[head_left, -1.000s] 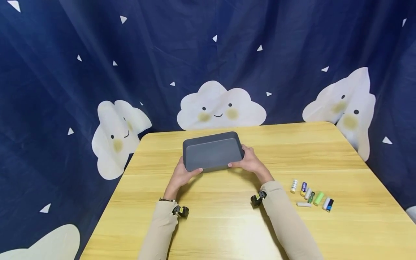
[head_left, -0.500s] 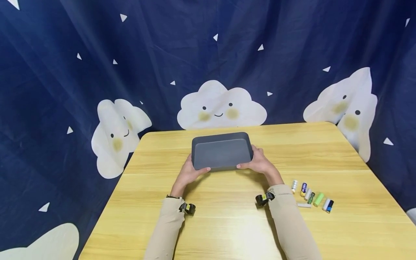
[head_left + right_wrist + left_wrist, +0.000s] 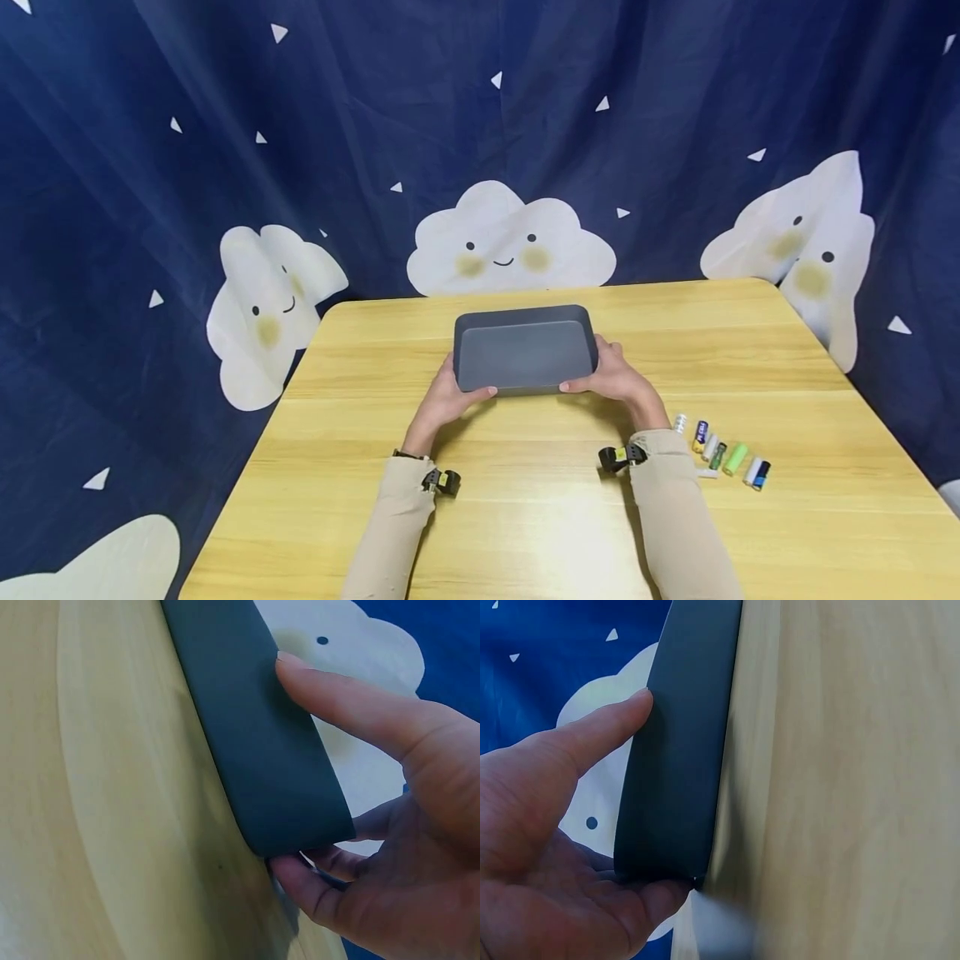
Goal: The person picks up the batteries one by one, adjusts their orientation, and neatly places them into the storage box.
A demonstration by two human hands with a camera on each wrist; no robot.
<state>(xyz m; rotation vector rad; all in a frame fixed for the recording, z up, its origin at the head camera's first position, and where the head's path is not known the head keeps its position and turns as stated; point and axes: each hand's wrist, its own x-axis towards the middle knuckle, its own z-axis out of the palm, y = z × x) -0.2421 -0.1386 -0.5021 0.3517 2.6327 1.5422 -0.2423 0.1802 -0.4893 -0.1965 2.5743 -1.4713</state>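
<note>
A dark grey rectangular tray with low walls and nothing inside is held between both hands near the far side of the table. My left hand grips its left end, thumb along the front wall and fingers around the corner. On the opposite end my right hand grips in the same way. Both wrist views show the thumb on the tray's outer wall and fingers curled at the lower corner. In the right wrist view, a shadow lies on the wood beside the tray's wall.
Several batteries of different colours, among them a bright green battery and a blue and yellow battery, lie right of the right sleeve. The wooden table ends at a dark blue curtain with clouds.
Both hands have carried the tray to the right across the far part of the table, and it now sits straighter. The right sleeve has come closer to the batteries, partly covering one.
</note>
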